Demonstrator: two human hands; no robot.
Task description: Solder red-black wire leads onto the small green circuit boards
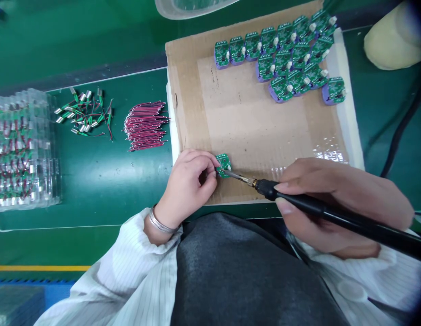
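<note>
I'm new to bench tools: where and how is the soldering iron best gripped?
Probably by its black handle, from the right, pen-style, as the right hand does: the handle is long and slants right, away from the slim metal tip, which is at the circuit board by the left hand.

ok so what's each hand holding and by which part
The right hand holds the soldering iron by its black handle. The left hand is at the left edge of a circuit board; grip unclear.

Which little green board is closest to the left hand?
The lone green board by the left hand, at the tip of the soldering iron. All the other boards are grouped along the far side of the cardboard.
</note>
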